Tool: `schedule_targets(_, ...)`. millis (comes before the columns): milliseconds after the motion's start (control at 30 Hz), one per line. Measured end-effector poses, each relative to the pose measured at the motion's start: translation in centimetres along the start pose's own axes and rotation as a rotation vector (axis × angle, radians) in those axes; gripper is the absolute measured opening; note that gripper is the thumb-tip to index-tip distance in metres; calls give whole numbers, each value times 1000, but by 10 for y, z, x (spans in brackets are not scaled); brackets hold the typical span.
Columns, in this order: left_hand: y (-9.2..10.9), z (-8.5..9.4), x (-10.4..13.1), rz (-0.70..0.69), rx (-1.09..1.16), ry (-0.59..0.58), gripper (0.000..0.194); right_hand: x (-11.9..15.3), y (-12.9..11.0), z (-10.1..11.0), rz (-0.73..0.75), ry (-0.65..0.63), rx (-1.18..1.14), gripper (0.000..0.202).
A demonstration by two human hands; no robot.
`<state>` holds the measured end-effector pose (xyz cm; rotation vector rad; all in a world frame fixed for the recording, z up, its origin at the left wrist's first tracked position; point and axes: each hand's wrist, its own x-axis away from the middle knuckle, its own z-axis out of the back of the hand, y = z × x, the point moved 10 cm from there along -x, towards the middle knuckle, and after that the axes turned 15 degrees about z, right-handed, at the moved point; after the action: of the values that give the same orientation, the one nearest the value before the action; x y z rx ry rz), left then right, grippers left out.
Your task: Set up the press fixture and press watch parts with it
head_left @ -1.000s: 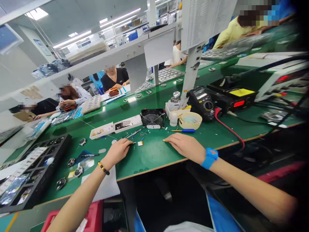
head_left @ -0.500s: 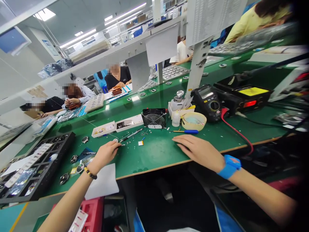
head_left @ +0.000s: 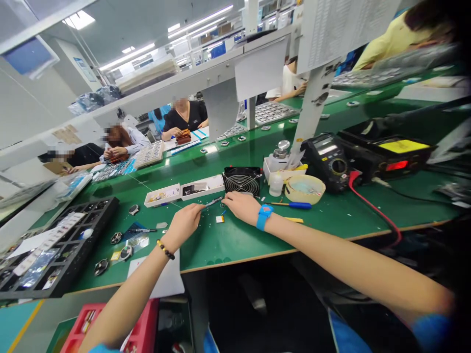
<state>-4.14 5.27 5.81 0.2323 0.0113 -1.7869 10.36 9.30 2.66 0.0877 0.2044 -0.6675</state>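
My left hand (head_left: 186, 223) is closed, its fingertips pinching the near end of a slim grey pen-like tool (head_left: 212, 202) low over the bench. At the tool's other end, the fingers of my right hand (head_left: 241, 206) are curled together and meet its tip; the thumb is mostly hidden. Just below the tool lies a small white battery-like piece (head_left: 220, 219) with a yellow edge. Tiny scraps are scattered around it. A black fan (head_left: 242, 180) with a wire guard stands right behind my right hand.
Behind my hands are two white trays (head_left: 162, 195) of small parts. To the right lie a blue-handled screwdriver (head_left: 299, 205), a yellow bowl (head_left: 305, 189) and a multimeter (head_left: 329, 162). Watch cases (head_left: 125, 252) and a black compartment tray (head_left: 79, 250) are on the left. Co-workers sit across the bench.
My right hand has moved left from the bench's right side to the pen-like tool, uncovering a yellow strip. My left hand has moved forward and right onto the tool, which lay on the bench before.
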Motion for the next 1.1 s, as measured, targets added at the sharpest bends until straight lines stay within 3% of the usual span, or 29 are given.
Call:
schedule_targets(233, 24, -9, -40, -24, 66, -25, 29, 4, 7, -4, -68, 14, -63, 34)
schedule_targets(400, 49, -22, -53, -47, 129, -82, 28, 12, 15, 1, -142, 55, -113, 40)
schedule_targets(500, 55, -30, -57, -23, 172, -91, 27, 11, 15, 1, -163, 57, -135, 37)
schedule_targets(867, 33, -39, -57, 91, 444, -111, 22, 11, 26, -5, -215, 192, -267, 36)
schedule_targets(1100, 18, -32, -54, 128, 587, -124, 21, 29, 31, 7, -211, 361, -361, 29)
